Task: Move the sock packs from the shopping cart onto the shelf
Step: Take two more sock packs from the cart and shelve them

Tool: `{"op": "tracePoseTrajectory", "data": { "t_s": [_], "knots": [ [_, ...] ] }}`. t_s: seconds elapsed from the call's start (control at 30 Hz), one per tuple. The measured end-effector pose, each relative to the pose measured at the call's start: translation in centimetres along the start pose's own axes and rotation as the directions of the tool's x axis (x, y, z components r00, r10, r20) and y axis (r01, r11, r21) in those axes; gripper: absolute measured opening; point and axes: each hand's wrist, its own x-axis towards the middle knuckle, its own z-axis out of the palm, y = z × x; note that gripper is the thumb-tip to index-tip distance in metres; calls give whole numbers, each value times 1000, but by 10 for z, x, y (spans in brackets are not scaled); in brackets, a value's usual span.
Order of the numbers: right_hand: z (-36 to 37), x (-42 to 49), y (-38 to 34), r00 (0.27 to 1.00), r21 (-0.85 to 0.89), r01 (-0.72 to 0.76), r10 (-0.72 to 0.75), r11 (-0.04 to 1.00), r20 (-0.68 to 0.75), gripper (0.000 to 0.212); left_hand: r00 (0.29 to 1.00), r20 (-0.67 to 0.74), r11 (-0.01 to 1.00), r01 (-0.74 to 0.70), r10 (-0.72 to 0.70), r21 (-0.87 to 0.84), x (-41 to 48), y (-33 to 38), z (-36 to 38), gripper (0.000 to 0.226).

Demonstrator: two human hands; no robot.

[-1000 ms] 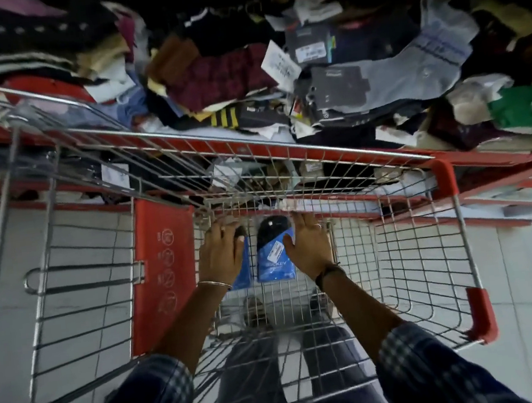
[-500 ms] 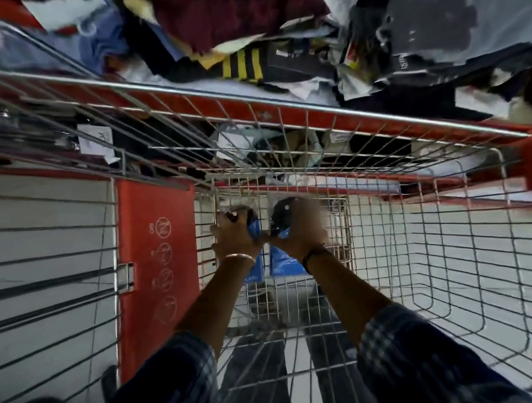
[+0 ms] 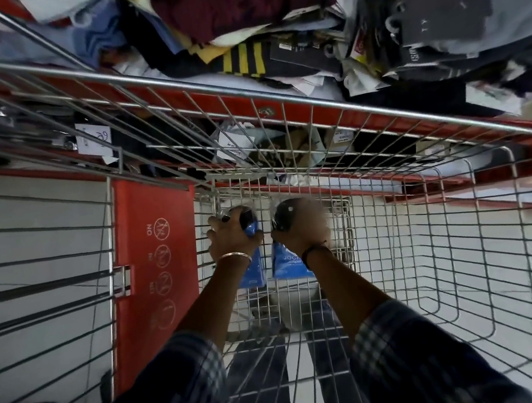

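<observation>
Your L hand (image 3: 229, 238) is clamped on one sock pack (image 3: 253, 269), R hand (image 3: 301, 230) on another (image 3: 290, 263); blue ends hang below both fists, inside cart (image 3: 429, 249).

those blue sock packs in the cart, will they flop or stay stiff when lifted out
Probably floppy: each sock pack hangs limp below the right hand and left hand. Likely light, since each hand grips one alone. The glossy wrapper may be a little slippery, though that is hard to judge here.
</observation>
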Motion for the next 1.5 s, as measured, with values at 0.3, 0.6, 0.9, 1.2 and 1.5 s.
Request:
{"op": "tracePoseTrajectory", "data": {
  "t_s": [0.3, 0.6, 0.9, 1.2, 1.5],
  "knots": [
    [-62, -72, 13, 968, 97, 161, -139, 982, -207, 90, 996, -78, 989, -59, 48, -136, -59, 28, -58, 71],
    [-147, -146, 10, 848, 129, 354, -259, 926, -462, 87, 925, -348, 969, -209, 151, -134, -131, 67, -130, 69],
    [-267, -199, -17, 627, 99, 508, -288, 855, -724, 83, 722, -636, 894, -434, 273, -109, -190, 125, -230, 70],
    [-372, -239, -56, 336, 1, 654, -289, 757, -897, 80, 455, -830, 795, -606, 323, -23, -225, 197, -348, 65],
    [-460, -259, -109, 124, -59, 724, -214, 687, -969, 79, 187, -931, 711, -696, 314, 99, -227, 254, -452, 63]
  ]
}}
